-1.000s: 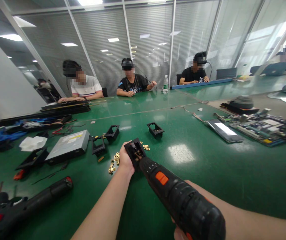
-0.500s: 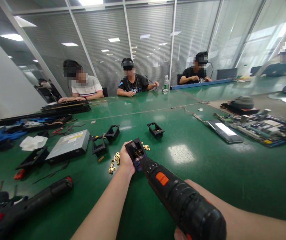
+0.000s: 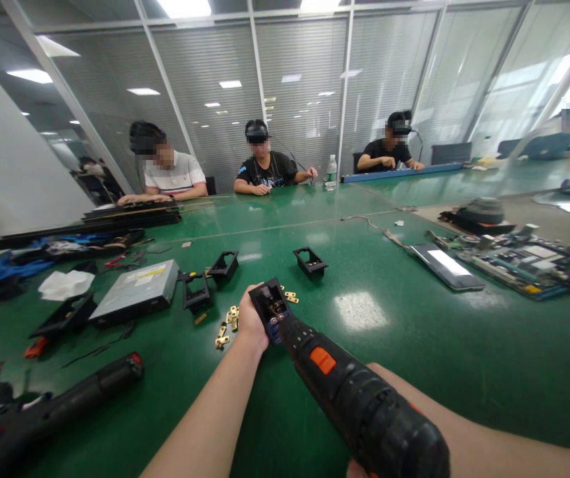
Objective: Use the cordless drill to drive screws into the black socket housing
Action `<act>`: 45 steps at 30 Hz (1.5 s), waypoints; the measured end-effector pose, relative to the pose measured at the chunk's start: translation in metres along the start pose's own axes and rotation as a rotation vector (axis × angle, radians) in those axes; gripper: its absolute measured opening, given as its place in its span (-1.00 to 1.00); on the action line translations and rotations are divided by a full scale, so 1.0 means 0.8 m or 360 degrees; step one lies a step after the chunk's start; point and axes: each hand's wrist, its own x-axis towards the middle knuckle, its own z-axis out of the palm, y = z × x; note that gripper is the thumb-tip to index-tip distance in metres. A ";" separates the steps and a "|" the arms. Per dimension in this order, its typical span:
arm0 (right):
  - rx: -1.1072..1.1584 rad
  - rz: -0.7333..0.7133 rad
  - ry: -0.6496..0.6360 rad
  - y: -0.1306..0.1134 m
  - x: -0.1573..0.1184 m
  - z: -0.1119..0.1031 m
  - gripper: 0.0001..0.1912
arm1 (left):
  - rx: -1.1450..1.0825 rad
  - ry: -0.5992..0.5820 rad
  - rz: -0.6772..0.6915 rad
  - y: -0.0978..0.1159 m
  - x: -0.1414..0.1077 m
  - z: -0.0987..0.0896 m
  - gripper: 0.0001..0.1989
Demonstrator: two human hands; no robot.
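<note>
My left hand is closed round a black plastic socket housing, its open side tilted toward me and metal parts showing inside. My right hand, mostly hidden, grips a black cordless drill with an orange switch. The drill's nose points into the lower part of the housing; its tip is hidden from me. Several small brass plates lie beside my left hand, and a few more brass pieces sit just behind the housing.
Black frames stand beyond my hands. A silver disc drive lies left, with a second black power tool nearer me. At right are a phone and circuit boards. Several people sit across the green table.
Hands, housing and drill hold almost the same place. The view has shifted slightly. Across the table, the person at right has moved a hand a little.
</note>
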 end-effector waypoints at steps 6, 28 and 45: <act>0.0010 0.0055 -0.0079 0.012 0.007 -0.004 -0.91 | -0.0059 0.0054 -0.0031 0.003 -0.002 0.002 -0.79; -0.0020 0.0216 0.0005 0.015 0.003 -0.001 -0.77 | -0.0019 -0.0011 0.0047 0.006 0.000 0.001 -0.80; 0.0119 0.0242 -0.0053 0.006 0.006 0.000 -0.65 | 0.0012 0.0001 0.0024 0.010 -0.001 0.006 -0.79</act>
